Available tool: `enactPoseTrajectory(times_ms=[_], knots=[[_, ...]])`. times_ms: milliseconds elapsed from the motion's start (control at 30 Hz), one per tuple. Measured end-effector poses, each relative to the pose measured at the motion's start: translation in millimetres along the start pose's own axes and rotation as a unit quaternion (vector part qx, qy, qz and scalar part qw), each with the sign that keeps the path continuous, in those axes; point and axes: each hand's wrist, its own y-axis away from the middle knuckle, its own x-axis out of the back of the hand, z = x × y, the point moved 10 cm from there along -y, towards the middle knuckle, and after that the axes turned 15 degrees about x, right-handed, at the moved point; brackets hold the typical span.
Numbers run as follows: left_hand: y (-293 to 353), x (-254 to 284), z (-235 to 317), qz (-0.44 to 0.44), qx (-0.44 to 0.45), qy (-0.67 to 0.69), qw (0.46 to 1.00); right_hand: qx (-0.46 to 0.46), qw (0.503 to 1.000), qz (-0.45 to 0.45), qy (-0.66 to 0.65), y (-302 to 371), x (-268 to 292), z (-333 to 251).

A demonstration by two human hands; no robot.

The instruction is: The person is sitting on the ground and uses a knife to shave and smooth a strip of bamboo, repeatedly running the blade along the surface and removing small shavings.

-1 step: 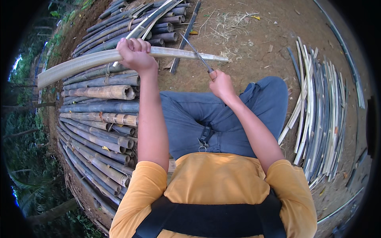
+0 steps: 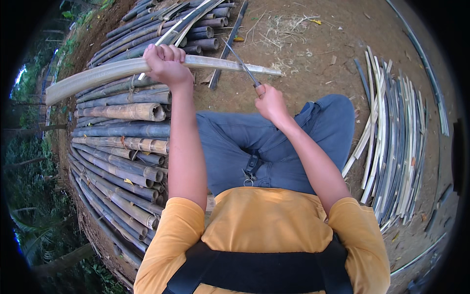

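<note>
My left hand (image 2: 169, 66) is closed around a long pale split bamboo strip (image 2: 105, 74), gripping it near its middle. The strip runs across in front of me, its broad end out to the left and its narrower end over the ground to the right. In my right hand (image 2: 271, 104) is a knife (image 2: 247, 70), held by its brown handle with the fingers wrapped round it. Its thin blade points up and left, crossing the strip toward the narrow end. Whether the edge touches the strip I cannot tell.
A large pile of bamboo poles (image 2: 122, 130) lies on the left. Thin split strips (image 2: 394, 142) are bundled on the right. Pale shavings (image 2: 289, 29) litter the dirt ahead, near a dark bamboo slat (image 2: 227, 46). My bent leg (image 2: 335, 117) lies below the knife.
My right hand and the knife have shifted slightly to the left along the strip. The left hand keeps its grip in nearly the same place.
</note>
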Motion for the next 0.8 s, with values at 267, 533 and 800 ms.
enactPoseTrajectory(times_ms=[267,533,800], knots=[[9,-11,0,-0.012,-0.003,0.015,1.000,0.014,0.996,0.024,0.079,-14,12,8],[14,-18,0,-0.049,-0.020,0.067,0.996,0.019,1.000,-0.003,0.025,14,10,-34],[18,-20,3,-0.084,-0.035,0.088,0.992,0.032,0.998,0.042,0.042,7,16,4]])
